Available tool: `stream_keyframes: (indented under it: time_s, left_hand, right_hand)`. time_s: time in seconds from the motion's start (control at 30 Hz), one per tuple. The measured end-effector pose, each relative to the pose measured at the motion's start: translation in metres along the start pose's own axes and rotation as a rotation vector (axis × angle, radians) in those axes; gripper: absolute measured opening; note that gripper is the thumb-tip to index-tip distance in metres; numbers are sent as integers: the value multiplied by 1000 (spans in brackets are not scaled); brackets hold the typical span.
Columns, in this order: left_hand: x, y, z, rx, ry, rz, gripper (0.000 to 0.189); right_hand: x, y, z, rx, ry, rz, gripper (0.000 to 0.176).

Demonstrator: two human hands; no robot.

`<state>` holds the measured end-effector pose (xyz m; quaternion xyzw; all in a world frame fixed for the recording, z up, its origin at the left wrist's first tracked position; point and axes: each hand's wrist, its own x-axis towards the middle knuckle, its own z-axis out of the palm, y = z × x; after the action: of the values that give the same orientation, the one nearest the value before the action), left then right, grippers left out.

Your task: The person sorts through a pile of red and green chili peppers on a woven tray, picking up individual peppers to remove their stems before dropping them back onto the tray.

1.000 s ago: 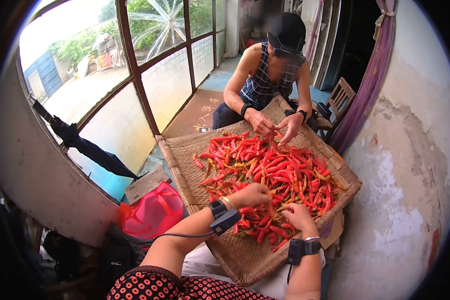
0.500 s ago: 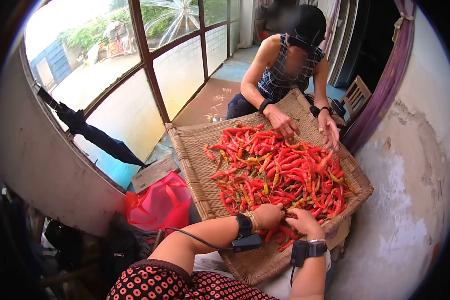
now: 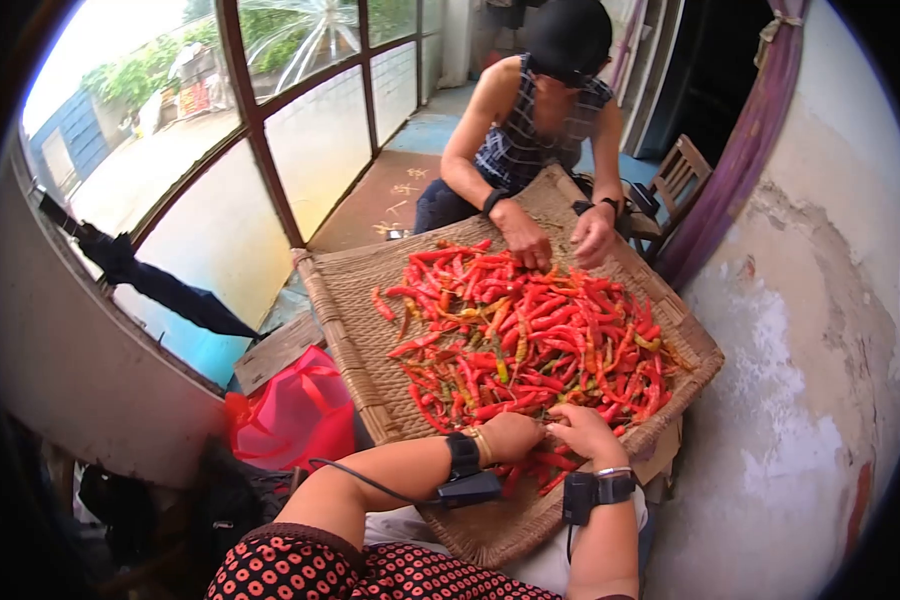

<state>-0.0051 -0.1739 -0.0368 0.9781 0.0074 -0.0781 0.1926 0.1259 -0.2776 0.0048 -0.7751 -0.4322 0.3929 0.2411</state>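
Observation:
Red chili peppers (image 3: pixel 545 320), with some yellow and green ones among them, lie heaped on a woven tray (image 3: pixel 355 375) in front of me. My left hand (image 3: pixel 512 436) is at the heap's near side, its fingers curled closed. Beside it, my right hand (image 3: pixel 585 432) is closed in a pinch, fingertips close to those of the left. Whatever sits between the fingers is too small and hidden to make out. A few loose peppers (image 3: pixel 552 462) lie just below both hands.
Across the tray sits another person (image 3: pixel 540 130), one hand (image 3: pixel 522 238) in the peppers and the other (image 3: pixel 594 236) above the tray. A red bag (image 3: pixel 295 410) and a wooden board (image 3: pixel 278 350) lie left. A folded umbrella (image 3: pixel 160 285) leans by the window; a wall (image 3: pixel 770 400) stands right.
The whole scene has shifted left and slightly down in view. The other person's hand on the right has drawn back from the peppers and curled. My hands stay close together at the heap's near side.

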Motion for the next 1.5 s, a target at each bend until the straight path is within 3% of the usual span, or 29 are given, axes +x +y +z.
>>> stream_keyframes:
  time_s: [0.1,0.2,0.3,0.4,0.67,0.77,0.83,0.93,0.97,1.03,1.07,1.13,1.27,1.37,1.5]
  left_hand:
    - [-7,1,-2,-42,76,97,22]
    - [-6,3,-3,42,-27,77,16]
    - [-4,0,4,97,-96,97,16]
    - [-12,6,2,109,30,137,13]
    - [-13,13,-6,167,-14,106,12]
    - [-11,8,-16,82,90,67,13]
    - [-11,-5,-30,-37,259,63,14]
    - [-19,-15,-50,-144,380,-115,17]
    - [-20,-21,-51,-139,379,-113,17]
    - [-17,-32,-51,-613,403,-164,20]
    - [-18,-31,-55,-610,401,-162,20]
    - [-18,-25,-62,-921,350,-258,18]
    - [-18,-33,-65,-970,436,-286,15]
    - [-23,-31,-85,-1277,463,-443,13]
    - [-21,-40,-77,-1350,489,-385,13]
  right_hand:
    - [10,14,4,-178,92,-174,35]
    - [7,1,1,-123,56,-72,39]
    - [16,14,5,-182,78,-128,39]
    - [17,14,5,-192,94,-147,39]
    - [15,12,2,-186,111,-137,39]
    - [14,8,-2,-197,134,-137,37]
    - [15,5,-2,36,108,-209,35]
    - [12,-4,-5,88,102,-227,33]
    - [9,-8,-6,89,105,-230,33]
    - [3,-13,-6,202,35,-248,31]
    - [5,-11,-6,205,38,-249,31]
    - [10,-4,-5,81,36,-301,27]
    - [8,-9,-5,311,11,-212,25]
    - [10,-7,-4,431,187,-229,23]
    - [9,-10,-6,550,158,-219,22]
